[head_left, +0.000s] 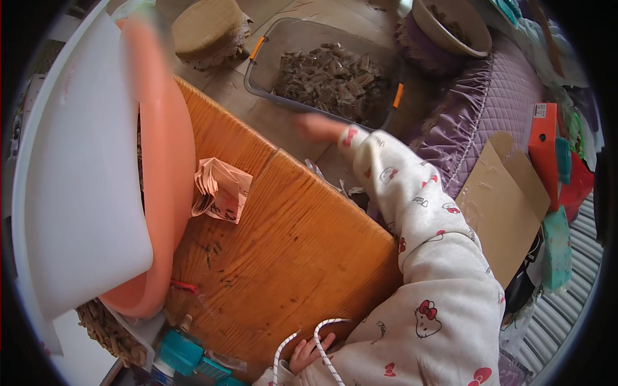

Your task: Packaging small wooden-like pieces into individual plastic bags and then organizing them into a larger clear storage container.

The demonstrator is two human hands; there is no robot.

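Observation:
My right hand [315, 127] reaches over the near side of a clear grey bin [261, 77]; motion smears its fingers, and whether it holds anything does not show. Small grey-brown pieces, shiny in places, lie heaped [335, 80] inside the bin. At the lower edge, my left hand [309, 352] rests by the wooden table [290, 251], fingers extended and partly covered by a sleeve and white drawstrings. A folded bundle of pinkish paper [222, 190] stands on the table beside a tilted peach-coloured basin [167, 193].
A large white tub [90, 174] leans at the left. Turquoise plastic items [181, 352] and a small red object [185, 286] are near the table's lower left. Beyond the table are a round stool [206, 29], a pale bowl [476, 38], purple quilted cover [496, 90] and cardboard [499, 199].

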